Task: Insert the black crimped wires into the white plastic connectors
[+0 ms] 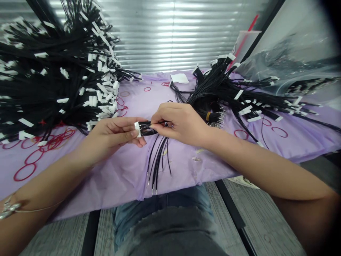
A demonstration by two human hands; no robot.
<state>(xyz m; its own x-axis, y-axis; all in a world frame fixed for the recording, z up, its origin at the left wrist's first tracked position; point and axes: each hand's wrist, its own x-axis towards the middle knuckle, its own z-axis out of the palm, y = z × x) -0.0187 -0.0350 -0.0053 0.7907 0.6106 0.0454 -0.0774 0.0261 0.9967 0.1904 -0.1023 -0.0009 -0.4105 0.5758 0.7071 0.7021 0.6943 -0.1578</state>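
Bundle of thin black wires [146, 133], one end fitted with a flat white plastic connector [137, 129]; located at centre, between the two hands, over a table covered in lilac sheeting [186, 160].

Large pile of black wires with white connectors [53, 81]: far left.

Thin red rubber bands [25, 172]: in front of that pile, partly tangled.

Left hand [121, 131]: thumb and fingers pressed together on the connector. Judged best practice: grip firm, connector held square, no twisting.

Bundle, orientation: connector end points left; long axis of the gripped stretch runs left to right, roughly level across the view. Beyond it, pale-tipped free wire ends [156, 160] hang towards the person, fanned apart; these appear to belong to the same bundle.

Right hand [177, 122]: thumb and forefinger pinched on the wires, near the connector. Step in hand seems to be fingering the strands; likely done well with a light pinch, working along the long axis, with no sideways tug at the connector and no strands crossed.

Second heap of black wires, white-ended [210, 85]: right, behind the right hand.

Clear plastic bag [282, 60]: far right.
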